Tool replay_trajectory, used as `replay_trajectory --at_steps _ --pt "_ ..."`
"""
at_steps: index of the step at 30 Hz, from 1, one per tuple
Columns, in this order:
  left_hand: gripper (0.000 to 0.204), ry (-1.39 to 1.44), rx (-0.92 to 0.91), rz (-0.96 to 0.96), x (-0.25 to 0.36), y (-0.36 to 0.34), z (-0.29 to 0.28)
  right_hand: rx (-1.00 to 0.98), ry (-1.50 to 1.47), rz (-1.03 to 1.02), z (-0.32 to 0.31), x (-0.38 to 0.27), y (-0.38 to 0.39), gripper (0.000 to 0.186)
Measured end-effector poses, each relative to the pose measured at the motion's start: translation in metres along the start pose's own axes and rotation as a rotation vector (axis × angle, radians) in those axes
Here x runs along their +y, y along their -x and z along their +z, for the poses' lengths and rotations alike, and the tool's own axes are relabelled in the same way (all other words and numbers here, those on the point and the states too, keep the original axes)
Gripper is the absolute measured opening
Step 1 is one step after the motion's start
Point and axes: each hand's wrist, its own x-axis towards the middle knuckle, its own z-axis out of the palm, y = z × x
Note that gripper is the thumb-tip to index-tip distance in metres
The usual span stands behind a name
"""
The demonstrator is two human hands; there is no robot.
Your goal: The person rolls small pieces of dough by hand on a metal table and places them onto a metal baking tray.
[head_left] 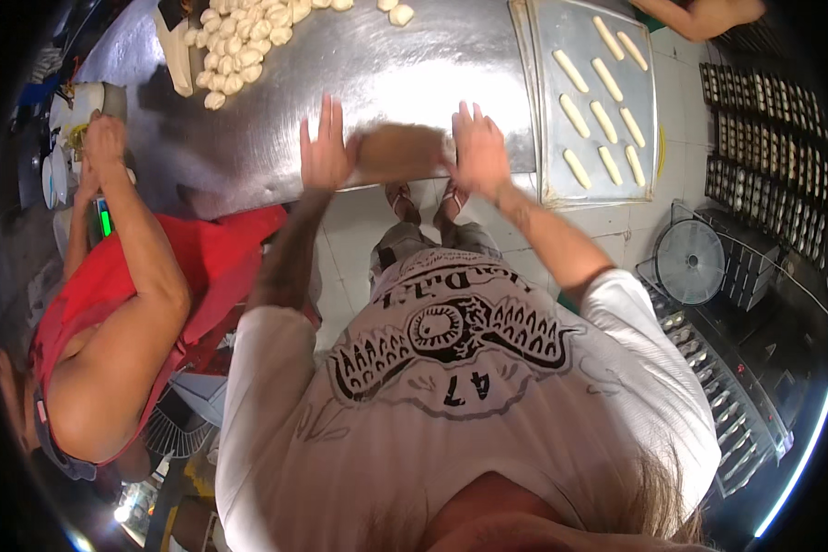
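A short, thick brown cylinder (pixel 397 154), which looks like a wooden rolling pin, is smeared by motion at the metal table's near edge. My left hand (pixel 327 156) is at its left end, palm down with fingers stretched forward. At its right end is my right hand (pixel 480 155), fingers also extended and slightly spread, thumb toward the cylinder. A small pale bit shows between the cylinder and my right thumb. Neither hand is wrapped round it. What lies under the cylinder is hidden.
The steel table (pixel 414 55) carries a heap of dough balls (pixel 239 41) at the far left. Dough sticks (pixel 603 80) lie on a metal tray (pixel 554 179) to the right. A co-worker in red (pixel 138 276) works at left. Fan (pixel 690 260) and racked moulds (pixel 768 138) stand right.
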Motion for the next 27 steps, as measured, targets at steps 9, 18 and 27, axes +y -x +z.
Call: replay_trajectory --at_steps 9,18,27 --pt "0.069 -0.071 0.22 -0.152 0.007 -0.102 -0.024 0.309 0.066 -0.055 -0.019 0.009 -0.097 0.097" --pt "0.064 -0.149 0.084 -0.101 0.029 -0.03 -0.011 -0.043 -0.021 -0.048 -0.007 0.005 -0.044 0.1" --pt "0.059 -0.223 0.097 -0.098 0.038 -0.007 -0.004 0.064 -0.016 -0.015 0.007 -0.01 -0.022 0.09"
